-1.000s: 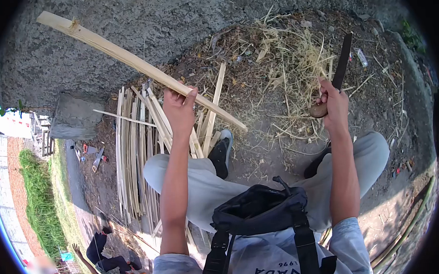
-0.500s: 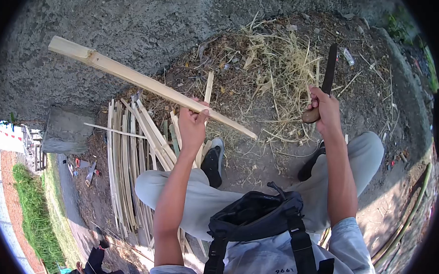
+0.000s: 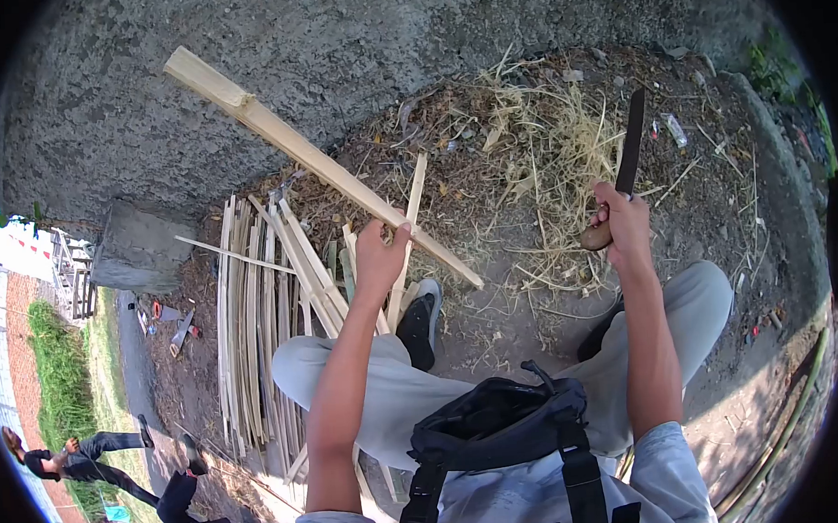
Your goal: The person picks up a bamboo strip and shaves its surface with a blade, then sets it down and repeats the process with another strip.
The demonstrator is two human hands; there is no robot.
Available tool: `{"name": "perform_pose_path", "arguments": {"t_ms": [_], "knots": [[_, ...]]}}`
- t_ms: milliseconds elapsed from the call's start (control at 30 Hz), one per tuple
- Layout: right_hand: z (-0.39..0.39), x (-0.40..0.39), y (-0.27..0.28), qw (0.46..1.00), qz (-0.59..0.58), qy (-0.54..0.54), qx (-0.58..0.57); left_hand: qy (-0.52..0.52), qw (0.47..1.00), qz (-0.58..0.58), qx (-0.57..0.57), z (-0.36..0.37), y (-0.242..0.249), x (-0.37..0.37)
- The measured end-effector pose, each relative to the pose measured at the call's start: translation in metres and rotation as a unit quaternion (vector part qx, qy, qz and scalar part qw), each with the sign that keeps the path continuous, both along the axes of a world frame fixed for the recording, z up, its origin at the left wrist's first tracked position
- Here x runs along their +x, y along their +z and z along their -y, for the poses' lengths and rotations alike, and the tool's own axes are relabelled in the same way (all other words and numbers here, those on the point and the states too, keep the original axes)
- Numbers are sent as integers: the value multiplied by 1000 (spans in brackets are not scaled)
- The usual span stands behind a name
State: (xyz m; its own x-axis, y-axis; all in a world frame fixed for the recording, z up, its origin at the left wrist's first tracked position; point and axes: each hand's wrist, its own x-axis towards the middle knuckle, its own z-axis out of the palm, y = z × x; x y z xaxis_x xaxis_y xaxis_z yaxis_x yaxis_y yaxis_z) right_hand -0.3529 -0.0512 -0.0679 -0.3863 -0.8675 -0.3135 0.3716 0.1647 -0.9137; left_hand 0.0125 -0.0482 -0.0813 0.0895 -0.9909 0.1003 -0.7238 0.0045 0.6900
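My left hand [image 3: 381,254] is closed round a long pale bamboo strip [image 3: 312,160], which slants from the upper left down to the right above the ground. A knot shows as a step near its far end. In my right hand [image 3: 626,223] is a machete [image 3: 633,140]; its dark blade points up and away, and the rounded wooden handle sticks out below my fingers. The blade and the strip are well apart. Pale shavings [image 3: 573,152] lie heaped on the ground beyond and between my hands.
A stack of cut bamboo strips [image 3: 249,334] lies left of my leg, beside a concrete block [image 3: 138,246]. A rough wall [image 3: 335,50] runs along the far side. Handsaws [image 3: 181,334] lie further left. Two other people [image 3: 100,453] are at the lower left.
The bamboo strip has swung to a steeper slant, its far end moving right. My left hand has shifted slightly right and down. Another person has come into fuller view at lower left.
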Motion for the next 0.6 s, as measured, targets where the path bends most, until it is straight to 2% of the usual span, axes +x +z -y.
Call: {"name": "perform_pose_path", "arguments": {"t_ms": [67,167,200,300,333,433,533,600], "knots": [[1,-1,-1,1000,4,0,-3,-66,998,-14,-16,0,5,9],[2,-3,-5,1000,5,-1,-2,-117,992,1,53,-1,15,29],[3,-3,-7,1000,4,-3,-2,-139,986,-70,60,-2,18,31],[2,-4,-5,1000,7,2,1,-123,988,-62,67,-7,17,36],[1,-3,-2,1000,11,5,-5,-123,991,-36,49,-6,12,36],[2,-3,-6,1000,14,1,-10,-76,989,75,101,-14,39,15],[2,-4,-9,1000,8,5,-13,-105,988,-106,27,-11,15,18],[3,-5,-12,1000,2,4,-12,-107,992,-54,39,-10,17,16]]}}
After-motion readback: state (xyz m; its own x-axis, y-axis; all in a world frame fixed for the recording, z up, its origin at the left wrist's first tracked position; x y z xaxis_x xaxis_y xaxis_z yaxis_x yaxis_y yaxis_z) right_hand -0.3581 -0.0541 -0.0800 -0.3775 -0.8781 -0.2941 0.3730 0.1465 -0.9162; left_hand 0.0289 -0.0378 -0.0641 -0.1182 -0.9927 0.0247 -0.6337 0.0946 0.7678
